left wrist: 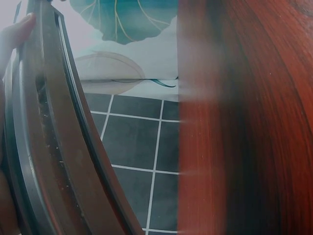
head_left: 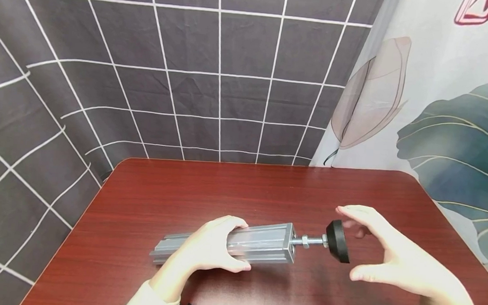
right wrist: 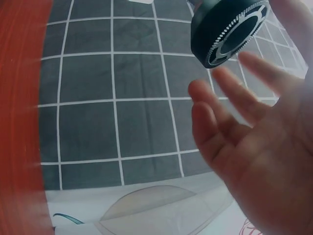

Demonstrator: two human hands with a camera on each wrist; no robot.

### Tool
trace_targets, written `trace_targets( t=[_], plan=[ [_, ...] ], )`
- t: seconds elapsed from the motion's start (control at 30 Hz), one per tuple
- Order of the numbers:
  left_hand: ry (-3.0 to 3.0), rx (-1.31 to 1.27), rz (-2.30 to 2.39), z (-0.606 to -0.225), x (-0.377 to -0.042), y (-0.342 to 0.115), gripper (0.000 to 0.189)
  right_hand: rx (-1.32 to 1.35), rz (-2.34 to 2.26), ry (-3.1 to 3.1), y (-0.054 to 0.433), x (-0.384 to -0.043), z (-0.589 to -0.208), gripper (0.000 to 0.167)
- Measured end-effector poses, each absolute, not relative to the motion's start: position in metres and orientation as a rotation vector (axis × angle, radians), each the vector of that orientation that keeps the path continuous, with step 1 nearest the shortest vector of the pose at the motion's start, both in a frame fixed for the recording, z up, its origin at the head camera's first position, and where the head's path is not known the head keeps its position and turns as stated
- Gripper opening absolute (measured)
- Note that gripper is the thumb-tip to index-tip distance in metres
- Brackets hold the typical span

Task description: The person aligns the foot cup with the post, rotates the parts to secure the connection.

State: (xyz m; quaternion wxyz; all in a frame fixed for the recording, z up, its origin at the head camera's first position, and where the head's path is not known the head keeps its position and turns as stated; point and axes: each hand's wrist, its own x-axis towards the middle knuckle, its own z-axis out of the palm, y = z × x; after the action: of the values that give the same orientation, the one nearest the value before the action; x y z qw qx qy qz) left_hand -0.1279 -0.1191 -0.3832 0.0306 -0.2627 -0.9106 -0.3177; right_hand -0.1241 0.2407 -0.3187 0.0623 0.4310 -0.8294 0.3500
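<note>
My left hand [head_left: 207,247] grips a grey metal air cylinder [head_left: 267,241] round its square, grooved body, with the thumb on the near side. In the left wrist view the cylinder body [left wrist: 54,122] fills the left edge, tilted, above the table surface. From its right end sticks out a threaded rod [head_left: 316,241] with nuts. A round black foot [head_left: 337,241] sits on the rod's tip. Just right of that foot is my right hand [head_left: 402,260], thumb and fingers spread apart, holding nothing. The right wrist view shows the foot's ribbed, hollow underside [right wrist: 239,34] beyond the fingertips.
A reddish-brown wooden table [head_left: 173,185] lies under both hands. Behind it and on the left hangs a dark grey cloth with white grid lines [head_left: 243,96]. A white curtain with leaf prints [head_left: 435,90] hangs at the right.
</note>
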Motion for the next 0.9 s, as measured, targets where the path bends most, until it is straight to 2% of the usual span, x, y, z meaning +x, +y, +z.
trace_targets(
  t=[0.1, 0.23, 0.5, 0.57, 0.73, 0.9],
  plan=[
    [-2.810, -0.812, -0.983, -0.3823, -0.1278, -0.1190, 0.066, 1.347, 1.034, -2.459, 0.2421, -0.1233, -0.3186, 0.097],
    [-2.807, -0.812, -0.991, -0.3819, -0.1273, -0.1192, 0.066, 1.381, 1.035, -2.440, 0.2427, -0.1235, -0.3196, 0.085],
    [-2.811, -0.797, -0.990, -0.3817, -0.1261, -0.1191, 0.066, 1.251, 1.175, -2.513, 0.2358, -0.1250, -0.3223, 0.069],
    [-2.814, -0.794, -0.992, -0.3824, -0.1257, -0.1191, 0.066, 1.232, 1.195, -2.514, 0.2358, -0.1255, -0.3235, 0.069],
    [-2.810, -0.794, -0.991, -0.3834, -0.1251, -0.1190, 0.066, 1.319, 1.088, -2.411, 0.2406, -0.1248, -0.3227, 0.088],
    [-2.801, -0.796, -0.992, -0.3823, -0.1250, -0.1187, 0.065, 1.424, 1.055, -2.332, 0.2405, -0.1232, -0.3231, 0.079]
  ],
)
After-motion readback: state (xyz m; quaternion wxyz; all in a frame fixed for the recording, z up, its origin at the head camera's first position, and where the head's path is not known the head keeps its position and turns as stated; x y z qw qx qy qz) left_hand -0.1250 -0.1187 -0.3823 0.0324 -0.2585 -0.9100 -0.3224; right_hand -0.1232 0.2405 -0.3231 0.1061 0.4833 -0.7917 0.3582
